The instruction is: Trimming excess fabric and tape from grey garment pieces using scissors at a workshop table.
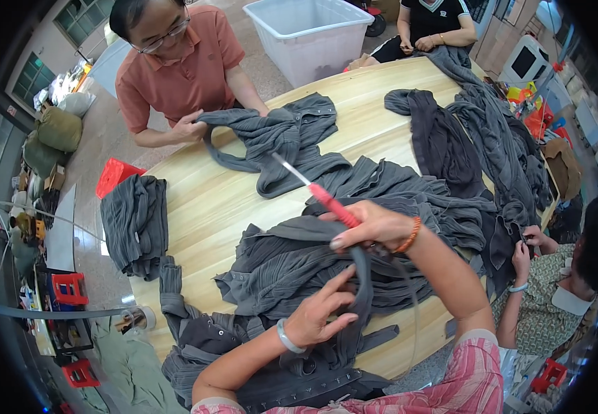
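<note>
Nearest the camera, the left hand [320, 310] rests on a dark grey garment [292, 265] at the near edge of the round wooden table [202, 207], fingers [337, 283] loosely curled and pinching a narrow strap-like strip of the cloth that rises toward the other hand; a pale bangle sits on that wrist. Just above, the right hand [375, 226] is closed around a red-handled tool [326, 196] with a thin metal tip, held like a pen and slanting up and away toward the far left, the tip hanging clear over the cloth; an orange bead bracelet circles the wrist. Both forearms come in from the lower edge, the right one bent sharply at the elbow in a pink plaid sleeve. As for progress, I judge the work to be mid-stream: this garment lies open and rumpled under the hands, more grey pieces [444, 159] are heaped loose along the right side and middle of the table, and only one stack [135, 224] at the left edge looks folded and set aside, so most of the pile seems still to be handled. Whether the strip in hand is already picked clean cannot be told. Across the table a person in an orange shirt [175, 69] grips another grey piece [271, 138], and at the right edge another person's hands [523, 252] work on cloth hanging off the table. Beyond the far edge stands a clear plastic bin [309, 34].
</note>
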### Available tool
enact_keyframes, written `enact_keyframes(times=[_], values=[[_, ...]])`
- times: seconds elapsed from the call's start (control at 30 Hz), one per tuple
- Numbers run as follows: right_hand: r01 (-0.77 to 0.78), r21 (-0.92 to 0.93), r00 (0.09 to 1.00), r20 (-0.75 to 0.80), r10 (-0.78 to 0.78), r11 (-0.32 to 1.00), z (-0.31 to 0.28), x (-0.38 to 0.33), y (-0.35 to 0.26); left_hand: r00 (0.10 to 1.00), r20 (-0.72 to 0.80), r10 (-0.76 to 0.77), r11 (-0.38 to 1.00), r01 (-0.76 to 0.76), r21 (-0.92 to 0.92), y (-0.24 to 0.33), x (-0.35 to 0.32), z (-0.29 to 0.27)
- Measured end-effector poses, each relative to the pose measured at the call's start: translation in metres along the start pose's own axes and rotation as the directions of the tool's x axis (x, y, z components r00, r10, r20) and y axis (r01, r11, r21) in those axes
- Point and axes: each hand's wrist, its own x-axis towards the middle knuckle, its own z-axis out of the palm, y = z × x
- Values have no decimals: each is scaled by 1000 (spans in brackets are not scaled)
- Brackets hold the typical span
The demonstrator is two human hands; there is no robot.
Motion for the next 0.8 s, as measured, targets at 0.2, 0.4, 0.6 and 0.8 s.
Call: enact_keyframes(times=[0.2,0.4,0.6,0.8], values=[[-366,-732,628,-650,-428,575,-87,-50,-15,967,-72,-243,774,238,586,-34,-9,-19],[-366,-657,486,-739,-467,659,-52,-115,46,920,-106,-377,629,339,699,-70,-23,-20],[-530,-597,606,-764,-223,603,44,-134,191,906,-160,-393,586,380,716,-78,-32,-29],[-522,-718,426,-687,-589,460,4,-90,214,891,-190,-412,494,394,775,-87,-54,-37]])
